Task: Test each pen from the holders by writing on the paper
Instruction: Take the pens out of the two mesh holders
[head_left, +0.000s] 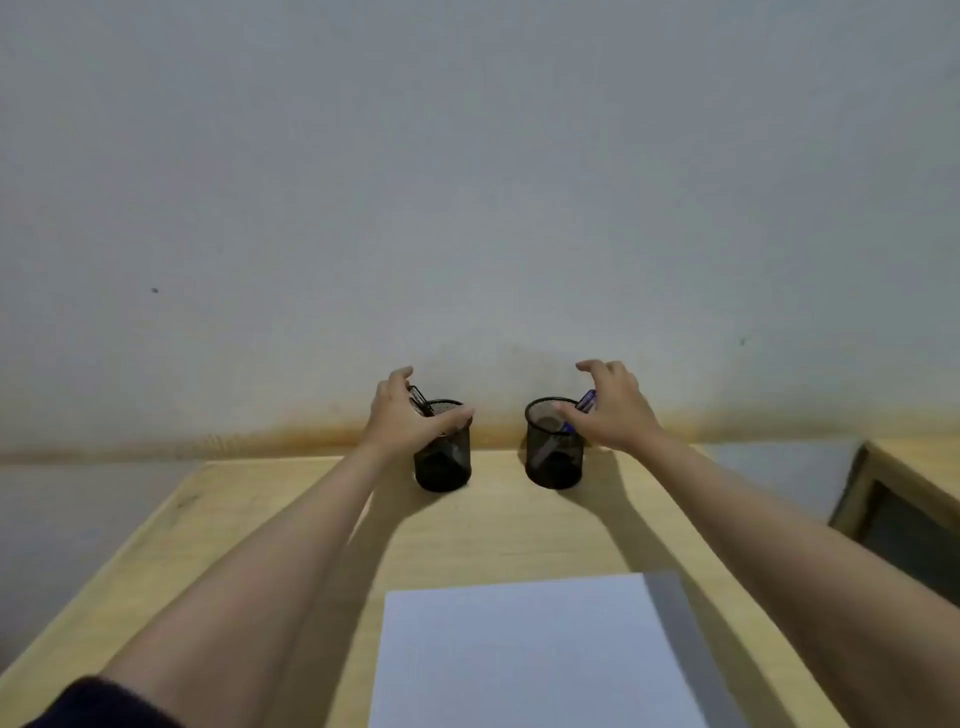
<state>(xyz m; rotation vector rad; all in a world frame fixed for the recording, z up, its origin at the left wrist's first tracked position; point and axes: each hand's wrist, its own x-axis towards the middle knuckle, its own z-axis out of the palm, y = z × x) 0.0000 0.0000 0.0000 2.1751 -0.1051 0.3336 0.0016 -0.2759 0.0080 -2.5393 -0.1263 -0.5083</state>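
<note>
Two outstretched arms, left hand (402, 413) spread over left holder (443, 457), right hand (610, 405) spread over right holder (553, 447), neither gripping.

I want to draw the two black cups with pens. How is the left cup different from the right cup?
The left holder has a dark pen leaning left, while the right holder has a blue pen leaning right. The left hand covers part of the left holder's rim, while the right hand sits beside the right holder, so its whole opening shows. Both are round black mesh cups, about the same size, standing upright on the wooden table.
</note>
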